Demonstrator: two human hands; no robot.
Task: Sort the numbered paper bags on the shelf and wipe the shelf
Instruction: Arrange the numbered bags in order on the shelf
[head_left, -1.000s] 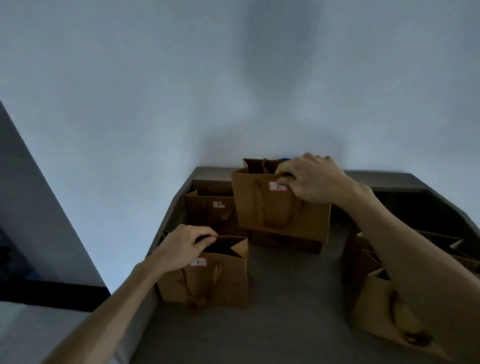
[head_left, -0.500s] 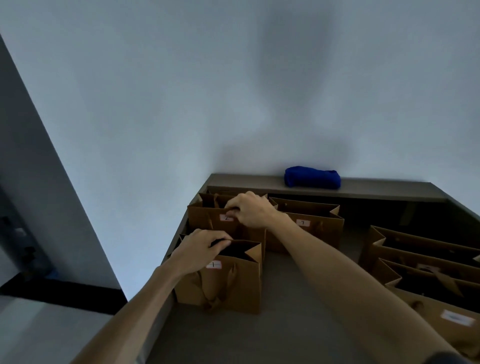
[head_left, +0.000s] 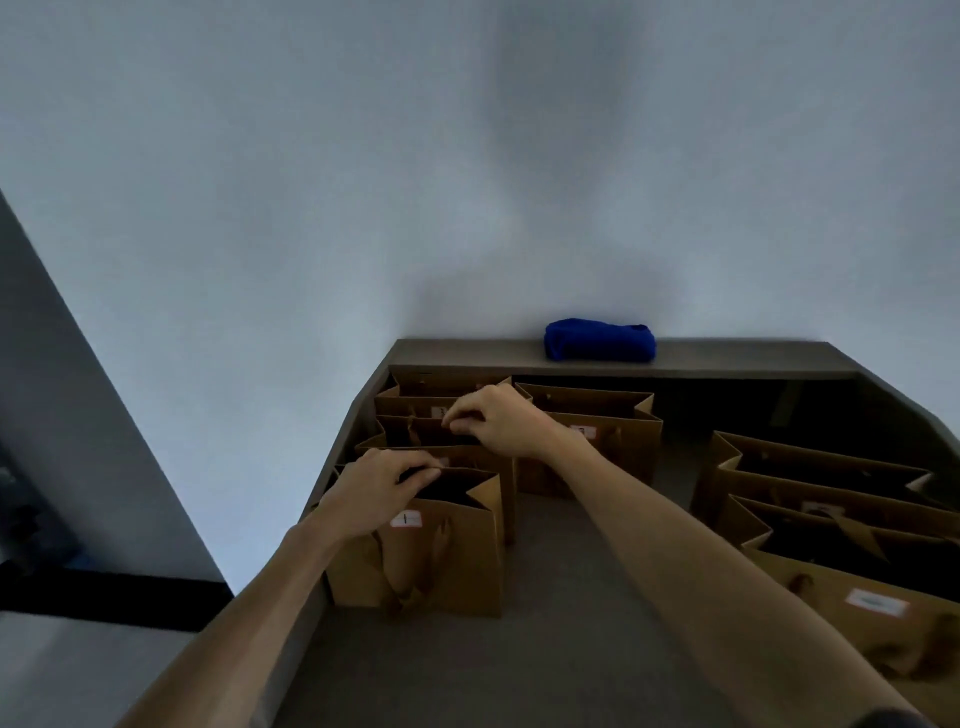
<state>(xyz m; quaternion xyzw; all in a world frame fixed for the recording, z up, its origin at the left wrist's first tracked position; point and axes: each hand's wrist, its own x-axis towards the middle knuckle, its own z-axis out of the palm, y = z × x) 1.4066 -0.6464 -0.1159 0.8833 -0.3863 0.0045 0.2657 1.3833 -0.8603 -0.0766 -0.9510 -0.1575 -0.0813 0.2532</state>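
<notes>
Item: brown kraft paper bag with a white label numbered 1 (head_left: 441, 551), upright at the front of the left-hand row on the grey shelf surface (head_left: 545, 649). Twisted paper handles hang down its front face. Mouth open. The left hand (head_left: 376, 491) grips its near top rim, fingers curled over the edge into the opening.

Item: second brown paper bag (head_left: 415, 434), directly behind bag 1 and touching it. Its label is hidden by the left hand. The right hand (head_left: 496, 421) pinches its far top rim between thumb and curled fingers.

Item: third brown paper bag (head_left: 410, 405), behind the second, against the shelf's rear left corner. A white label shows on its face; the number is too small to read.

Item: brown paper bag with a partly hidden white label (head_left: 613, 441), just beside the left row on its right, at the rear. The right forearm crosses its front.

Item: row of brown paper bags at the right (head_left: 810, 478), well apart from the left row, standing one behind another with mouths open. The nearest (head_left: 883, 613) carries a white label, blurred.

Item: folded blue cloth (head_left: 600, 340), lying on the raised grey ledge (head_left: 727, 358) along the back of the shelf, against the pale wall (head_left: 467, 182).

Item: dark grey panel (head_left: 67, 415), at the far left, outside the shelf.
</notes>
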